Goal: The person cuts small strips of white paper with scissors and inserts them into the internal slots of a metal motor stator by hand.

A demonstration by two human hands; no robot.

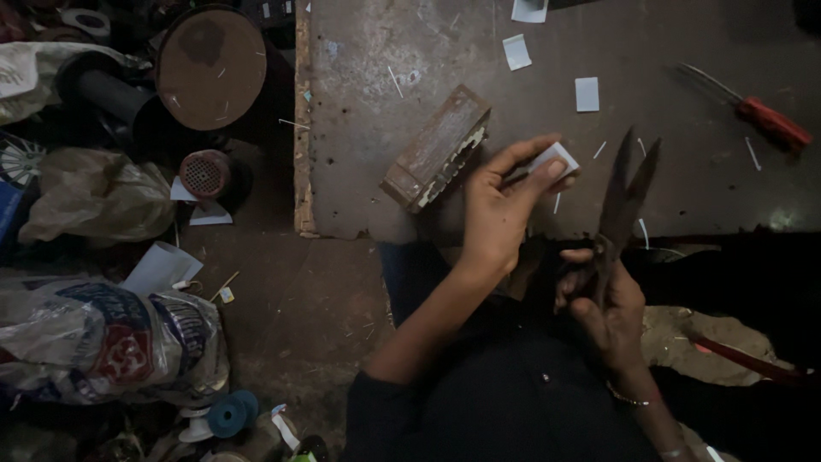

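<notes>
Worn wooden block [436,147] lying on the grey bench [385,51], red-handled screwdriver [753,109] far right of the block, small white paper squares [587,94] between them, round rusty lid [211,68] left of the block, printed plastic sack [111,342] far below-left.

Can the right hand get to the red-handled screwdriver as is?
Probably not right away. The right hand is closed around the handles of the open shears. The red-handled screwdriver lies apart on the grey work surface, with nothing between them, so only the shears occupy that hand.

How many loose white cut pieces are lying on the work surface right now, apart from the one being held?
3: one piece at the top edge, one just below it, one right of those. Thin slivers lie around; more may be hidden under the hands.
</notes>
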